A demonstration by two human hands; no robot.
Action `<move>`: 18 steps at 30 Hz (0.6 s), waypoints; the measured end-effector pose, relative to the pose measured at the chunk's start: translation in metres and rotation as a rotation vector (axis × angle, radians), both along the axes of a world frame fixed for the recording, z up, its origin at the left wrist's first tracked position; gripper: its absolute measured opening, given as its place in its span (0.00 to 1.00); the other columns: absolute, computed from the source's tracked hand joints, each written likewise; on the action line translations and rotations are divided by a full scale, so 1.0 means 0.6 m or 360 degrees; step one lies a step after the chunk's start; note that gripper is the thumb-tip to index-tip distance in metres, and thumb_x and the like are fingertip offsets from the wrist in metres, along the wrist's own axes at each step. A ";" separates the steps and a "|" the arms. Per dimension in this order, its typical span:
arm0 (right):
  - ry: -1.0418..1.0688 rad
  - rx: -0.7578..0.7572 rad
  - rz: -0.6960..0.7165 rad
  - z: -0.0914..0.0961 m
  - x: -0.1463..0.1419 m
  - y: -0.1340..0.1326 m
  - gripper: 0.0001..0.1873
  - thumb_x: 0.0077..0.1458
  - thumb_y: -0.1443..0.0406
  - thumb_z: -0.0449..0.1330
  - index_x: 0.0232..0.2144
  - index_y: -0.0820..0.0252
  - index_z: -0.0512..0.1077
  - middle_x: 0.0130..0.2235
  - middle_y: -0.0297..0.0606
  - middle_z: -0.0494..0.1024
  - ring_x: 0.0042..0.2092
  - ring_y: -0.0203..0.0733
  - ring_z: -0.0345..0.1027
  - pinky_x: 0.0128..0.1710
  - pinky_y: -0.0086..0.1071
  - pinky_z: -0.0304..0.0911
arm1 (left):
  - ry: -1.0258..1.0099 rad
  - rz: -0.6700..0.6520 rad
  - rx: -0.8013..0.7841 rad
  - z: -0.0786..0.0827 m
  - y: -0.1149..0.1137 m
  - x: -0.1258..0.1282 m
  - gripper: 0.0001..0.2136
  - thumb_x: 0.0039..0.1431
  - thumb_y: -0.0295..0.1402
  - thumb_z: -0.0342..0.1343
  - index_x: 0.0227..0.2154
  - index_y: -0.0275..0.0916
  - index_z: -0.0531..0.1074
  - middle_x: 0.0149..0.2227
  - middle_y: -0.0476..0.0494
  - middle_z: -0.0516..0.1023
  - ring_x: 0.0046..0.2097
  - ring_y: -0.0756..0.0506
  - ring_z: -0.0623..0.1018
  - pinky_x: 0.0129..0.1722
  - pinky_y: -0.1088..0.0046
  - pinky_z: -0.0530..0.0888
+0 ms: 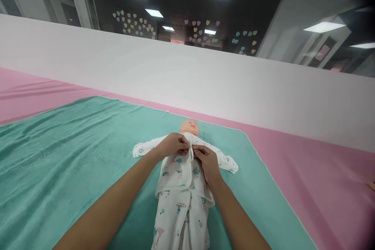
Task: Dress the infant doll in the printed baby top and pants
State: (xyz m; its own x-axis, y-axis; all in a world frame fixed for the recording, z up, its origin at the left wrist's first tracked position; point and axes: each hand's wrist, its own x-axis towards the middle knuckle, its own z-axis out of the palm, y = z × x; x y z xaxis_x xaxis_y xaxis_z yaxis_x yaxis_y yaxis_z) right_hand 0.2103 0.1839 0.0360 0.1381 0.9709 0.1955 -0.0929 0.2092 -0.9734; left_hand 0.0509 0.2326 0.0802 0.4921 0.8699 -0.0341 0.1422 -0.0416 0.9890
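Observation:
A baby doll [190,125] lies on its back, its arms spread to the sides. It wears a white baby jacket [176,172] with small green and pink prints, and matching trousers [172,218]. At the chest, my left hand [176,143] pinches the jacket's front edge near the collar. My right hand [207,159] is closed at the same front opening from the other side, fingertips on the cloth. Both sets of fingertips nearly meet, and they hide any small fastener between them. Below the hands the front edges overlap.
Under the doll a green blanket [88,152] is spread with soft wrinkles over a pink sheet [293,164]. A low white wall [175,74] stands behind, with dark glass bearing heart stickers above. Something skin-coloured shows at the far right edge.

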 end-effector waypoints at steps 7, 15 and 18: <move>-0.0335 0.0103 -0.0150 0.013 -0.005 -0.002 0.08 0.45 0.66 0.58 0.31 0.59 0.69 0.34 0.35 0.74 0.37 0.38 0.67 0.39 0.32 0.63 | -0.0022 -0.0019 0.0007 -0.006 0.006 0.002 0.08 0.44 0.35 0.60 0.24 0.35 0.72 0.23 0.47 0.75 0.27 0.48 0.75 0.30 0.72 0.74; -0.0343 0.0045 -0.0112 0.025 -0.013 -0.005 0.10 0.43 0.65 0.60 0.31 0.59 0.65 0.32 0.34 0.72 0.34 0.37 0.67 0.38 0.32 0.64 | 0.0144 0.0103 0.0022 0.005 -0.001 0.006 0.06 0.42 0.34 0.58 0.22 0.37 0.72 0.20 0.49 0.73 0.25 0.48 0.74 0.25 0.75 0.72; -0.0381 0.0065 -0.0121 0.024 -0.011 -0.006 0.11 0.43 0.65 0.61 0.32 0.58 0.65 0.33 0.33 0.72 0.36 0.37 0.67 0.39 0.31 0.63 | 0.0254 0.0149 0.0101 0.014 -0.009 0.009 0.06 0.42 0.35 0.57 0.21 0.37 0.71 0.19 0.50 0.72 0.23 0.50 0.72 0.22 0.77 0.68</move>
State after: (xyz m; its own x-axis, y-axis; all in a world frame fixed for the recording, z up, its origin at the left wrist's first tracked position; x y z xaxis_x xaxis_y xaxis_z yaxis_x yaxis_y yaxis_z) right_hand 0.2035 0.1803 0.0503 0.1552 0.9501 0.2706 0.1569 0.2467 -0.9563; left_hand 0.0560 0.2272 0.0885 0.4017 0.9145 -0.0488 0.3033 -0.0826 0.9493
